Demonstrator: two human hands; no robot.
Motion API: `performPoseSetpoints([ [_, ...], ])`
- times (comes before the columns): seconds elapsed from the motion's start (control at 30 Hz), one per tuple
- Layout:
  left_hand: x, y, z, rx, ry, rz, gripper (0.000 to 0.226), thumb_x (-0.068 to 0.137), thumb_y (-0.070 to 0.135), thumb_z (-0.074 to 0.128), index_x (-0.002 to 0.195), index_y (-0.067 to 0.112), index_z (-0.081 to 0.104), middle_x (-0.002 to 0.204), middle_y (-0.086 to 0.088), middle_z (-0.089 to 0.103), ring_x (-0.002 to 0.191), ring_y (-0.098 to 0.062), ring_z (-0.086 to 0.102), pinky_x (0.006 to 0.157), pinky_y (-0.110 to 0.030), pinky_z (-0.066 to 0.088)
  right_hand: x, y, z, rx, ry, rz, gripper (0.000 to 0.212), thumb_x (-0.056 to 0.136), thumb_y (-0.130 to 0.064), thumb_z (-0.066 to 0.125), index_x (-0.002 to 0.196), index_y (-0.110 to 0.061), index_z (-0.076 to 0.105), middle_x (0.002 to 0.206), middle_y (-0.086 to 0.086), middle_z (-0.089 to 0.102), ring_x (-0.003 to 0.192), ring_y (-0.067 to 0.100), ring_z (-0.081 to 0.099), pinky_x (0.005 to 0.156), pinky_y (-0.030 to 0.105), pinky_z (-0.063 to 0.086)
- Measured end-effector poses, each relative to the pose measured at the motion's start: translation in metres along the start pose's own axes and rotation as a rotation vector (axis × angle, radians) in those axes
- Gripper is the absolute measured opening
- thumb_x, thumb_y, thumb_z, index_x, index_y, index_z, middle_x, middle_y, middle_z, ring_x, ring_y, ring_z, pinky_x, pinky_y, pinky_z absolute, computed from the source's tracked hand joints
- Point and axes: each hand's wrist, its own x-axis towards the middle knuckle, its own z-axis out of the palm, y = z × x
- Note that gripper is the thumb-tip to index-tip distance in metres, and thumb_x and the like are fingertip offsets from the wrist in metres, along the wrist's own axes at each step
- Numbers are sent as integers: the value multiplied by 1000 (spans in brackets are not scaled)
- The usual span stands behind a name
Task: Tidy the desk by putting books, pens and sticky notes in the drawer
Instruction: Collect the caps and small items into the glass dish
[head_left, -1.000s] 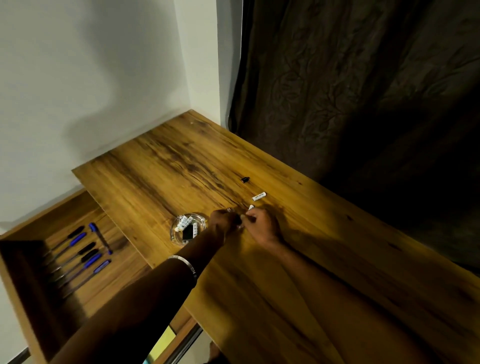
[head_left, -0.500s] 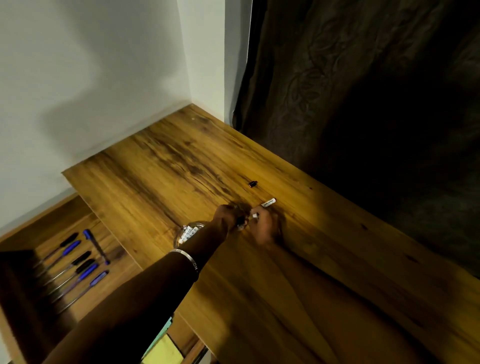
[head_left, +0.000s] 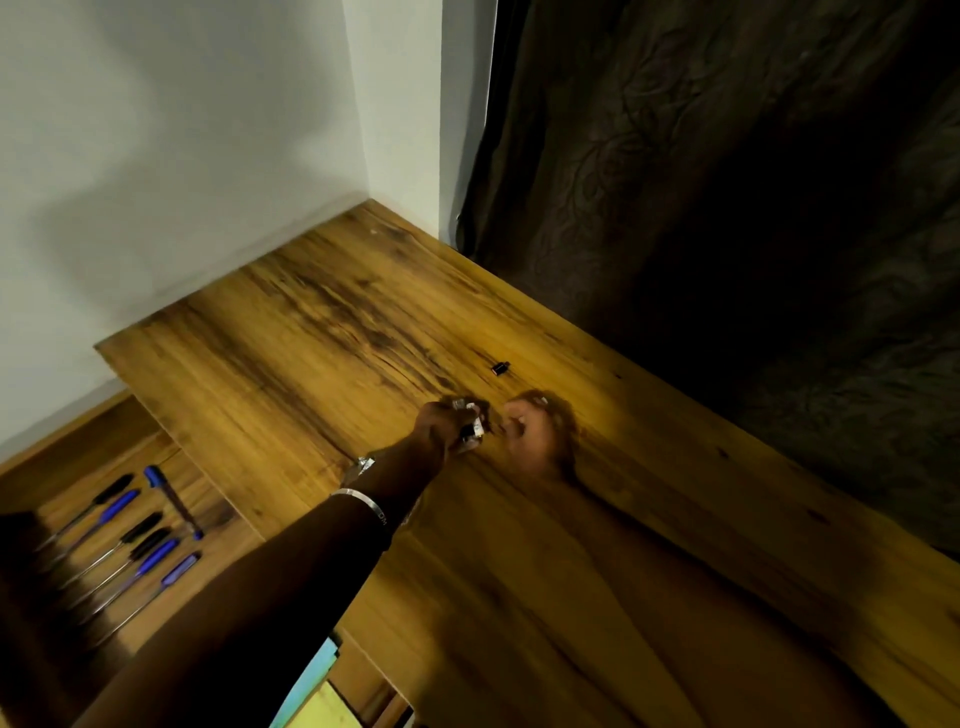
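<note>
My left hand (head_left: 441, 423) is closed on a few small white and black pieces (head_left: 474, 430) just above the wooden desk (head_left: 291, 332). My right hand (head_left: 530, 434) is close beside it on the right, blurred, with curled fingers resting on the desktop. A bit of white shows at its fingertips, and what it holds is unclear. A small black piece (head_left: 500, 368) lies alone on the desk beyond both hands. Several blue and black pens (head_left: 130, 540) lie in the open drawer (head_left: 67, 441) at the left.
A glass dish (head_left: 363, 464) sits at the desk's left edge, mostly hidden by my left forearm. Yellow and teal sticky notes (head_left: 317, 696) show at the bottom, below the desk edge. A dark curtain (head_left: 727, 208) hangs behind the desk, and white walls meet at the corner.
My right hand has moved over the spot where the small white piece lay, which no longer shows on the desk. The view has shifted, and my forearm now covers more of the glass dish.
</note>
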Motion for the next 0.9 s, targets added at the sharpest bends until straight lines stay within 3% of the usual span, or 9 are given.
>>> performPoseSetpoints([
  [0.1, -1, 2, -3, 27, -34, 8, 27, 93, 0, 53, 68, 6, 61, 57, -10, 62, 37, -13, 56, 41, -18, 44, -43, -63, -103, -87, 14, -10, 43, 91, -6, 52, 132, -20, 56, 133, 0, 56, 122, 21, 52, 102, 35, 44],
  [0.17, 1, 3, -5, 53, -56, 8, 29, 93, -1, 51, 67, 6, 60, 63, -12, 61, 38, -14, 56, 42, -19, 44, -42, -67, -114, -129, -37, -2, 41, 95, -6, 45, 133, -17, 55, 137, 2, 53, 126, 22, 48, 105, 33, 39],
  [0.23, 1, 5, -5, 57, -63, 1, 29, 94, 1, 51, 68, 7, 61, 55, -7, 64, 38, -11, 57, 43, -18, 47, -42, -65, -110, -168, -68, -6, 35, 97, -10, 43, 127, -16, 59, 132, 4, 57, 120, 23, 50, 99, 31, 40],
  [0.33, -1, 8, -5, 53, -84, -17, 25, 95, 5, 52, 73, 11, 62, 64, -4, 65, 55, -13, 61, 49, -20, 52, -39, -70, -110, -199, -44, 71, 28, 97, -14, 47, 117, -20, 64, 120, 2, 63, 110, 20, 55, 91, 29, 43],
  [0.5, -1, 12, -12, 171, -121, 37, 11, 93, 11, 56, 83, 17, 55, 79, 0, 57, 69, -10, 56, 47, -13, 52, -41, -97, -110, 209, -36, 191, 20, 89, -18, 63, 108, -17, 69, 106, 3, 71, 101, 21, 65, 81, 31, 51],
  [0.63, 2, 11, -2, 69, -79, -39, 5, 92, 12, 60, 87, 14, 60, 90, -6, 60, 74, -11, 58, 63, -25, 55, -37, -117, -103, 512, -56, 233, 18, 85, -15, 70, 101, -8, 70, 101, 7, 73, 90, 19, 68, 73, 28, 53],
  [0.77, 8, 12, -3, 15, -74, -74, 7, 88, 19, 67, 88, 14, 62, 83, -2, 61, 73, -12, 59, 63, -25, 55, -35, -119, -96, 554, -38, 222, 20, 88, -21, 67, 100, -7, 72, 100, 5, 74, 90, 17, 69, 70, 23, 50],
  [0.83, 11, 14, -3, 7, -65, -96, 14, 85, 21, 70, 93, 12, 62, 86, -4, 62, 73, -12, 60, 53, -23, 54, -35, -116, -97, 535, -55, 172, 18, 89, -16, 64, 102, -9, 74, 99, 3, 74, 90, 16, 69, 71, 25, 51],
  [0.9, 13, 17, -3, 27, -28, -102, 12, 84, 17, 71, 86, 12, 60, 88, -8, 62, 70, -13, 59, 46, -21, 53, -35, -116, -100, 540, -53, 159, 19, 89, -10, 61, 102, -10, 74, 100, 3, 74, 90, 16, 68, 76, 31, 55],
])
